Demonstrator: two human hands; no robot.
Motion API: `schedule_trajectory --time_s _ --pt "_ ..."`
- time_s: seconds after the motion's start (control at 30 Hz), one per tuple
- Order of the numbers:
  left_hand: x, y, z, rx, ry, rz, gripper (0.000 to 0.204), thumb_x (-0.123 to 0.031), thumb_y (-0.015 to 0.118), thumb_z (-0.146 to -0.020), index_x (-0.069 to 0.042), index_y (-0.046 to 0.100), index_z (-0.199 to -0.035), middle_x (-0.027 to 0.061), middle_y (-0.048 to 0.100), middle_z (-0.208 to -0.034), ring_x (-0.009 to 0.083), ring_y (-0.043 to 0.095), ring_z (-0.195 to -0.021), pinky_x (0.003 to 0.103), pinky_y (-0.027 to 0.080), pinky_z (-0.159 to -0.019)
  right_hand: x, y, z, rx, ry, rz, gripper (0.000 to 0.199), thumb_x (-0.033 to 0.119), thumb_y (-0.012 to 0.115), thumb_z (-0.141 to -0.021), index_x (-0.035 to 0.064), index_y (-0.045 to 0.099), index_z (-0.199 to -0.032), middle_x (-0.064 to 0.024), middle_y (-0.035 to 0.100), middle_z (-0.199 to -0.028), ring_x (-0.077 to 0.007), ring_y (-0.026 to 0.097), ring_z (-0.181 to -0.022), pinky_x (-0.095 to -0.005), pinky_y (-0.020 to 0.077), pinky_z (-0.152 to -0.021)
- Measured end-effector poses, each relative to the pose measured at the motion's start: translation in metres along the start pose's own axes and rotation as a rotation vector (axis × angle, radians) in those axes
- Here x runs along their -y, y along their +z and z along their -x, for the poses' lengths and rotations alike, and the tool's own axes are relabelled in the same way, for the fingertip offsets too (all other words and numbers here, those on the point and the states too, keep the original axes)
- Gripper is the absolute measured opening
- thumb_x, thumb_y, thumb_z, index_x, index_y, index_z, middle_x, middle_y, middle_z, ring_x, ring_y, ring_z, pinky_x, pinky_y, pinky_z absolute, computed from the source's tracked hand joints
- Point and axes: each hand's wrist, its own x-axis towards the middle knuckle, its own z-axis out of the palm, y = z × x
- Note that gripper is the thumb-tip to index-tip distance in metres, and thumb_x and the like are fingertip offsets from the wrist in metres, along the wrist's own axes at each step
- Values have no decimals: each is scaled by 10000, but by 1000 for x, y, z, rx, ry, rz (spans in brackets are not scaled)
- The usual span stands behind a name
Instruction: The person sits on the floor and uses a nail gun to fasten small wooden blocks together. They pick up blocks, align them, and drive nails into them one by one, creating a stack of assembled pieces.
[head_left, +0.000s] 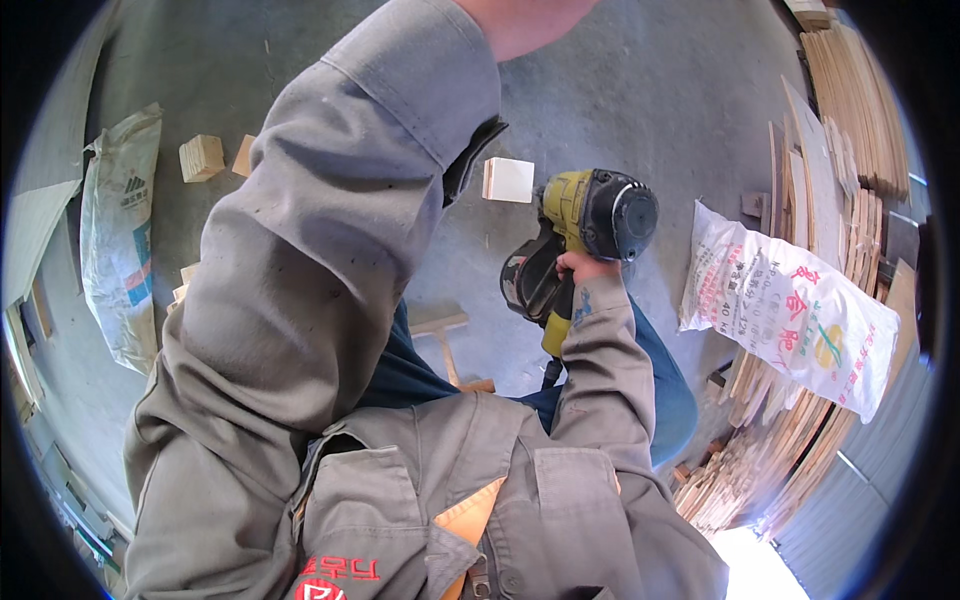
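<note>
My right hand (583, 266) grips the handle of a yellow and black nail gun (585, 225), held out in front of my body over the grey concrete floor. A pale square wooden block (508, 180) lies on the floor just left of the tool. My left arm in a grey sleeve rises toward the top edge. Only a bit of bare skin near the left hand (520, 20) shows there, and its fingers are out of the picture. A light wooden T-shaped piece (445, 330) lies by my blue trouser leg.
A white printed sack (790, 310) leans on stacked wooden slats (760, 450) at the right, with thin boards (850, 100) behind. Another sack (120, 240) stands at the left near two small wooden blocks (201, 157).
</note>
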Motion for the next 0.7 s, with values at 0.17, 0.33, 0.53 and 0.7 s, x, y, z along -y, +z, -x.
schedule_trajectory --time_s 0.17,0.33,0.53,0.7 --pt "2 -10 -3 19 23 -41 306 -181 711 -795 79 672 -952 202 688 -812 278 672 -757 377 525 -697 22 17 -22 77 -17 59 94 7 721 -672 -33 680 -746 -103 689 -693 -211 671 -598 -346 540 -565" --pt "4 -3 -7 -30 47 -63 329 -181 705 -804 90 665 -987 208 697 -839 271 683 -777 370 534 -707 18 26 -34 59 -21 -7 176 -53 715 -657 -61 675 -827 -132 690 -720 -235 674 -599 -353 547 -554" --pt "-18 -12 -4 32 -127 -72 337 -175 687 -823 104 653 -1010 186 682 -794 240 668 -671 357 529 -604 31 34 -39 120 42 -8 192 -49 693 -669 -64 666 -859 -129 692 -733 -232 672 -594 -353 553 -555" --pt "-39 -13 -3 125 -321 -10 340 -177 680 -834 107 641 -1016 149 648 -728 212 629 -558 356 497 -477 18 27 -43 146 69 179 164 -15 686 -702 -60 689 -859 -118 705 -748 -218 682 -611 -343 556 -566"
